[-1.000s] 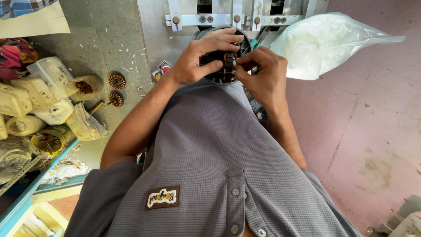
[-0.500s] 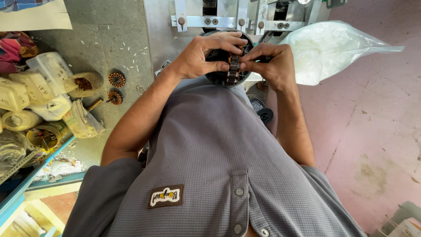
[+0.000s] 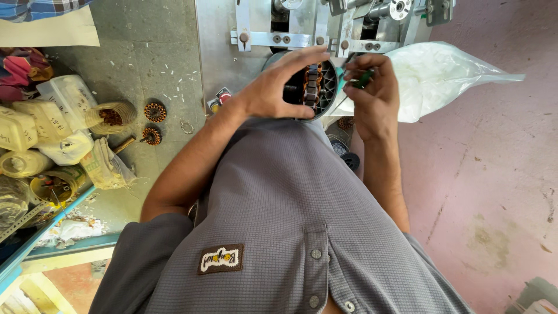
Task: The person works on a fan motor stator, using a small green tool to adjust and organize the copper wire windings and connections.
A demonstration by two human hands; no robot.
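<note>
Stator sits gripped in left hand, right hand just beside.

stator core: we see only the slotted middle and right arc; the left hand covers its left side, and the shirt hides its lower edge
green-handled tool: we see a sliver of handle; the right hand wraps the rest; the thin tip is too small for us to make out
machine frame: cut off by the top edge; we cannot tell its upper parts
white plastic bag: its contents are a blur to us
wound coils: too small for detail
packets: cut by the left edge
</note>
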